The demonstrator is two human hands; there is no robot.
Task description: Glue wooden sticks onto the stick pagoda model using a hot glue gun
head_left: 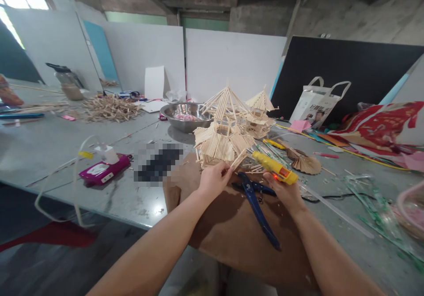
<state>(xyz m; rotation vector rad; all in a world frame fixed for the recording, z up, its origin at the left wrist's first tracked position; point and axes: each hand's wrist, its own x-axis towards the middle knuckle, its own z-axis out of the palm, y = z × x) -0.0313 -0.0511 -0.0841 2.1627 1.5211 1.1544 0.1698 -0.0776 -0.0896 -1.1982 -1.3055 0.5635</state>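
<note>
My left hand (214, 180) pinches a small flat piece of wooden sticks (239, 159) in front of a stick-built pavilion model (220, 143). In my right hand (286, 194) is a yellow hot glue gun (274, 168), lit by a small red light. Its nozzle points left and is close to the stick piece; whether they touch I cannot tell. Blue-handled pliers (256, 212) lie between my hands on a brown board (225, 238). Behind the model's right side stands a second, smaller stick pavilion (260, 115).
A steel bowl (185, 119) with pink bits stands behind the board. To the left are a purple power strip (105, 170), a blurred-out dark patch (159, 163) and a heap of sticks (111, 108). Clear glue sticks (338, 214), a paper fan (306, 161) and a white bag (314, 104) lie right.
</note>
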